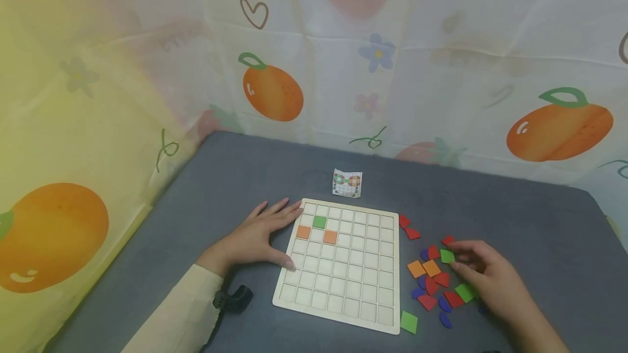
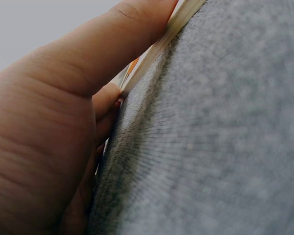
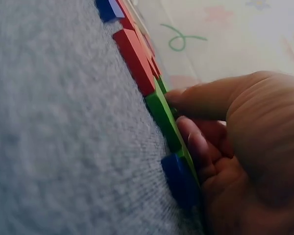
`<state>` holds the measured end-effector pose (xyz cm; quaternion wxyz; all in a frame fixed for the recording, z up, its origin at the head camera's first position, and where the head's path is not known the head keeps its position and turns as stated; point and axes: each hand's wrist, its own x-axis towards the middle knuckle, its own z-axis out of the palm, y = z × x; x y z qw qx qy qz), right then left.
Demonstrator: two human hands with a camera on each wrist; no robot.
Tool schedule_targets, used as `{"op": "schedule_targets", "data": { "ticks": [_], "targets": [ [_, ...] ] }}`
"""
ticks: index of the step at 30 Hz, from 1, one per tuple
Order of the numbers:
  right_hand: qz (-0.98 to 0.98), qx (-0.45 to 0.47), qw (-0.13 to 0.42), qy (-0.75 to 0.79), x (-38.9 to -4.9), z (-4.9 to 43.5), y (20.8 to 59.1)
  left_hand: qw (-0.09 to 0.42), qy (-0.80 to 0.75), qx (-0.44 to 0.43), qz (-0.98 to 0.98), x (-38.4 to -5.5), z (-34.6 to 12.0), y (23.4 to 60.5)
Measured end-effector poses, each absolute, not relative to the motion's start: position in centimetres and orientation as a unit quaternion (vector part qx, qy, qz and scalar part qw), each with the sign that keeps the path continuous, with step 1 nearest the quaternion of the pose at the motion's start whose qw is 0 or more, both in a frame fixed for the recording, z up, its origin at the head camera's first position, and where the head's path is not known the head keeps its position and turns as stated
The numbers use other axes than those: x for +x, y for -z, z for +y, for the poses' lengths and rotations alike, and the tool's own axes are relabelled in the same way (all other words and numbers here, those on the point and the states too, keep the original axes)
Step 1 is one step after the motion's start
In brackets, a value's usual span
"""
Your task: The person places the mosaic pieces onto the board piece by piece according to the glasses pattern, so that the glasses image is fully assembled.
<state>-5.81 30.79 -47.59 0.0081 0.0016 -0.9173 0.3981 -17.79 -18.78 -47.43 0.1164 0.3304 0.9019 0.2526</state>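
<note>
My left hand (image 1: 255, 238) lies with spread fingers on the left edge of a pale wooden grid board (image 1: 365, 301), thumb on its rim. In the left wrist view the thumb (image 2: 112, 44) lies along the board's edge. On the board sit a green square tile (image 1: 319, 222) and two orange square tiles, one near the left edge (image 1: 303, 232). To the right of the board, my right hand (image 1: 500, 282) pinches a light green square tile (image 1: 446, 256) between thumb and forefinger, low among loose pieces. Another green tile (image 1: 465, 292) lies partly under this hand.
Loose red pieces (image 1: 427, 303), blue half-round pieces (image 1: 445, 304) and orange square tiles (image 1: 416, 269) lie right of the board. A green tile (image 1: 409, 322) sits by its lower right corner. Behind the board is a small pattern card (image 1: 347, 183). A printed curtain (image 1: 314, 70) borders the grey table (image 1: 265, 162).
</note>
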Motion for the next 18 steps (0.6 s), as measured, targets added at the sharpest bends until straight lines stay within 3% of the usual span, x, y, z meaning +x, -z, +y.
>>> {"op": "schedule_targets", "data": {
  "ticks": [6,18],
  "targets": [
    [-0.916,0.069,0.098,-0.383,-5.97,30.12,47.90,0.114,-0.254,0.328,0.903,-17.85,-18.83,47.55],
    [-0.922,0.021,0.074,-0.381,-5.72,29.84,47.82,0.117,-0.253,0.329,0.902,-17.80,-18.83,47.49]
  ]
}}
